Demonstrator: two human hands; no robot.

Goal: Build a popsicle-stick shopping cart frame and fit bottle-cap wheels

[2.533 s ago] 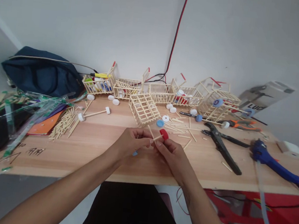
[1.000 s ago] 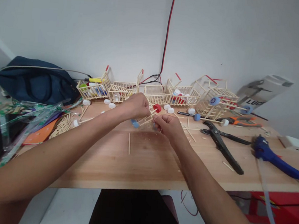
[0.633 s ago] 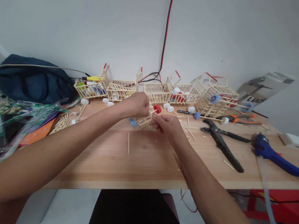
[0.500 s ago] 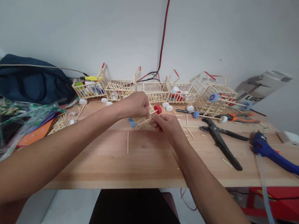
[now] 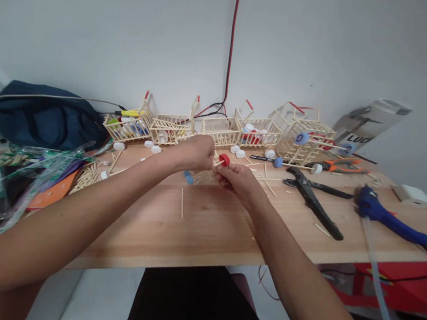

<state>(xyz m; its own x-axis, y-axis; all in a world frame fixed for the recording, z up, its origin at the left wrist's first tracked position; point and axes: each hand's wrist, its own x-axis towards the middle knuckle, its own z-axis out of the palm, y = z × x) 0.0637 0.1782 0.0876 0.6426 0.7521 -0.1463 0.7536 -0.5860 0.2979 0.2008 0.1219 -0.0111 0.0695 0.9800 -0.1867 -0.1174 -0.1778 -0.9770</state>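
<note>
Between my hands, just above the table, is a small cart of thin wooden sticks (image 5: 205,177), partly hidden by my fingers. A red bottle cap (image 5: 224,159) with a stick at its middle sits at its upper right, and a blue bottle cap (image 5: 188,176) at its lower left. My left hand (image 5: 198,152) is closed in a fist over the cart's upper left; what its fingers grip is hidden. Thumb and fingers of my right hand (image 5: 236,180) pinch the cart just below the red cap.
Several stick carts (image 5: 219,132) line the wall. At right lie black pliers (image 5: 313,202), a blue glue gun (image 5: 385,214) with its cord, and orange-handled pliers (image 5: 343,166). Loose sticks (image 5: 182,202) are scattered about. A blue bag (image 5: 44,118) and orange sheet (image 5: 52,192) occupy the left.
The red cap has turned slightly, with its hollow side showing more. My left hand has shifted a little lower. The view has moved slightly.
</note>
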